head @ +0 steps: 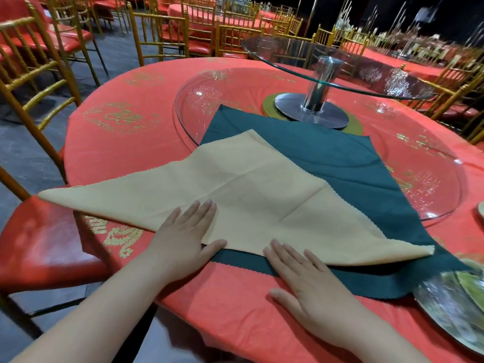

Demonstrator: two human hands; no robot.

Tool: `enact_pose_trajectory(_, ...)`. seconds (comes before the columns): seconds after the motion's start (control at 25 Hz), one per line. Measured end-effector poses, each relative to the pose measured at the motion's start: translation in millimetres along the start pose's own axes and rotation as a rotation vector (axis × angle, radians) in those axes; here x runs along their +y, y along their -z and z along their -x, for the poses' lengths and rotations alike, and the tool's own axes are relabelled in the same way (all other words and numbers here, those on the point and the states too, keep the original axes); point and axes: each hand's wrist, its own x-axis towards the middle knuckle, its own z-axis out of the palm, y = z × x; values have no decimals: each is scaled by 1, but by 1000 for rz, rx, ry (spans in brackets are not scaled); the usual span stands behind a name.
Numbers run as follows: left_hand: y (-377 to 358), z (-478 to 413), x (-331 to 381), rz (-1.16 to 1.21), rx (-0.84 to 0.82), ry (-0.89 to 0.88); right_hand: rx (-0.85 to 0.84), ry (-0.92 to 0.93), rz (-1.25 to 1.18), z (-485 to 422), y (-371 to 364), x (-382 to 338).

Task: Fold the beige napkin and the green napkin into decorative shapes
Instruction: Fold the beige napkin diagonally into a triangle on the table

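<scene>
While both hands lie flat, fingers straight and gripping nothing, the left hand [183, 239] presses the near edge of the beige napkin [248, 195], the right hand [303, 281] the green napkin [345, 166] beside it. One creased, zigzag-edged beige triangle overlaps one smooth green cloth on the red tablecloth [235, 313]. Beyond the beige napkin rise two glass discs [264, 52], then gilt chairs [162, 30].

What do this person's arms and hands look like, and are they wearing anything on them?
Nothing is worn. The left hand and right hand are bare: no gloves, rings, watch or bracelet show. Both forearms are bare as well, with no sleeve in view up to the picture's edge. The nails on the fingers look short and plain.
</scene>
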Motion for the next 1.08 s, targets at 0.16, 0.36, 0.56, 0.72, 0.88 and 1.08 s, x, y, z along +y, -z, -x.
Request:
enact_pose_trajectory(0.16, 5, -2, 1, 31, 48, -46, -26, -156, -22, 32, 2, 36)
enact_pose_trajectory(0.36, 6, -11, 45, 260, 96, -447, 101, -66, -12, 29, 8, 44)
enact_pose_trajectory(0.56, -6, -11, 55, 87, -26, -317, 263, -365, 193, 36, 48, 86)
enact_pose_trajectory(0.72, -3, -17, 58, 68, -45, -323, 156, -734, 362, 38, 71, 127)
enact_pose_trajectory(0.88, 0, -23, 63, 48, -63, -332, 58, -800, 211, 27, 73, 146)
enact_pose_trajectory(1.08, 1, -27, 62, 101, -11, -368, 110, -815, 125, 29, 70, 151)
